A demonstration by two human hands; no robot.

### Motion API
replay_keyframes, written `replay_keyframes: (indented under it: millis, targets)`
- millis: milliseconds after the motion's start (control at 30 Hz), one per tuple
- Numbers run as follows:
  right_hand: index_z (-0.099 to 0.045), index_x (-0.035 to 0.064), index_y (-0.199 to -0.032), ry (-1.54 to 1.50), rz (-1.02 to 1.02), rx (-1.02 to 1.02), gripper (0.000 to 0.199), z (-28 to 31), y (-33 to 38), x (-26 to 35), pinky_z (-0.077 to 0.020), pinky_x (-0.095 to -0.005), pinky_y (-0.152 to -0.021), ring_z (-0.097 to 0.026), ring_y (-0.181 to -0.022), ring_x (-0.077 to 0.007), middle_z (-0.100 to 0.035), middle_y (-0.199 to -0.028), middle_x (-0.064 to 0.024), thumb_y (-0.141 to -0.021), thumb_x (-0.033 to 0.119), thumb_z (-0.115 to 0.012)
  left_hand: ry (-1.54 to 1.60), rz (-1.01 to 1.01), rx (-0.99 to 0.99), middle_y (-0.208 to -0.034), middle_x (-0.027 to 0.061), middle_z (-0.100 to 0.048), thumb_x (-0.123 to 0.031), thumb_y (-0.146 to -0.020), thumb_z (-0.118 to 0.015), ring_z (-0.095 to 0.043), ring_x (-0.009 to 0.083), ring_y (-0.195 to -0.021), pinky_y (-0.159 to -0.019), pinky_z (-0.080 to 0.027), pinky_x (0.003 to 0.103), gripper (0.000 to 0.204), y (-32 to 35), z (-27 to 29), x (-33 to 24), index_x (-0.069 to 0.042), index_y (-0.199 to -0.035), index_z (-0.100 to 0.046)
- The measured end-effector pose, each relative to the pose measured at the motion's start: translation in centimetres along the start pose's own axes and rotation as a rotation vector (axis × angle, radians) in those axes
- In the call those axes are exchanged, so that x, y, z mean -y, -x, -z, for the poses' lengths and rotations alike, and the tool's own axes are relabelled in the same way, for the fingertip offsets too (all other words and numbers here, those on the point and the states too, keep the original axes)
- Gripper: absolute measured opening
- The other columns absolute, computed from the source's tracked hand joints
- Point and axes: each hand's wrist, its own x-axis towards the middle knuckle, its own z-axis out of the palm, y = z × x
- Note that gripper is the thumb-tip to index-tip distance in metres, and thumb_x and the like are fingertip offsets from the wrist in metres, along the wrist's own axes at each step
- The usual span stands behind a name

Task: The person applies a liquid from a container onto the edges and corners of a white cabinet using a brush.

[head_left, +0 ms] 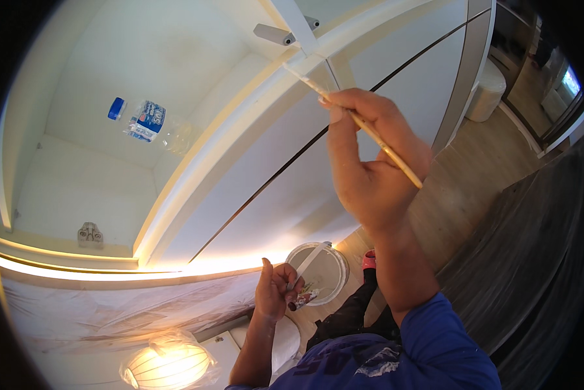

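Note:
In my raised right hand [376, 156] is a thin paintbrush [386, 149], its pale wooden handle pinched between thumb and fingers. The brush's tip points at the white cabinet's front edge [266, 78], just below a grey hinge [276, 34]; whether it touches cannot be made out. Lower down, my left hand [276, 292] is closed, thumb up, around a paint-smeared tool [305, 299] with a dark end. A pale flat strip [311, 260] runs from these fingers across a round bucket [336, 273]; I cannot tell whether it belongs to the same tool.
A plastic bottle [147, 121] with a blue cap lies inside the cabinet, above a hinge plate [90, 234]. Below glows a plastic-covered lamp [168, 364]. Plastic sheeting [155, 305] hangs along the left. At right are a dark covered surface [532, 240] and a white stool [487, 91].

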Motion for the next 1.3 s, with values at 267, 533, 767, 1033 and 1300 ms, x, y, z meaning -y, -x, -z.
replay_keyframes:
  millis: [267,533,767,1033,1300]
  targets:
    - [-0.071,-0.0014,-0.093,-0.15,0.005,0.082,0.019,-1.4,0.9,1.4,-0.0521,-0.0286,-0.058,-0.066,-0.066,-0.0192,-0.071,-0.079,-0.0087,-0.077,-0.01,-0.073,-0.017,0.003,-0.003,-0.07,0.0099,-0.055,-0.077,-0.103,-0.015,-0.036,0.0103,-0.051,-0.048,-0.028,0.023,0.083,0.0,-0.2,-0.1,-0.008,-0.082,-0.057]
    - [-0.071,-0.001,-0.093,-0.136,-0.061,0.005,0.013,-1.0,0.2,-0.3,-0.0539,-0.0264,-0.062,-0.069,-0.068,-0.0179,-0.074,-0.085,-0.0099,-0.081,-0.008,-0.072,-0.026,-0.005,0.007,-0.069,0.0093,-0.055,-0.077,-0.102,-0.016,-0.036,0.0103,-0.051,-0.048,-0.029,0.023,0.083,0.0,-0.3,-0.2,-0.008,-0.082,-0.057]
    - [-0.071,0.0002,-0.094,-0.055,0.023,-0.039,0.016,-0.5,-0.4,-1.4,-0.0533,-0.0271,-0.061,-0.068,-0.067,-0.0182,-0.073,-0.085,-0.0089,-0.08,-0.008,-0.072,-0.028,-0.002,0.008,-0.069,0.0089,-0.054,-0.077,-0.102,-0.015,-0.035,0.01,-0.051,-0.047,-0.029,0.022,0.084,0.0,-0.2,-0.2,-0.008,-0.082,-0.057]
    - [-0.069,-0.0003,-0.094,0.029,0.141,-0.01,0.022,-0.5,-0.2,-0.1,-0.0492,-0.03,-0.057,-0.062,-0.062,-0.0197,-0.069,-0.08,-0.0071,-0.076,-0.012,-0.072,-0.032,0.001,0.001,-0.069,0.0093,-0.054,-0.077,-0.102,-0.015,-0.035,0.0102,-0.051,-0.047,-0.028,0.023,0.084,-0.1,-0.4,-0.2,-0.008,-0.082,-0.057]
    - [-0.071,-0.0014,-0.097,0.008,0.136,0.054,0.02,-0.4,0.1,0.6,-0.0516,-0.0289,-0.062,-0.066,-0.068,-0.0194,-0.071,-0.085,-0.0101,-0.08,-0.012,-0.07,-0.04,-0.001,0.003,-0.07,0.0101,-0.055,-0.077,-0.102,-0.015,-0.035,0.0103,-0.051,-0.048,-0.028,0.023,0.084,0.0,-0.4,-0.2,-0.008,-0.082,-0.057]
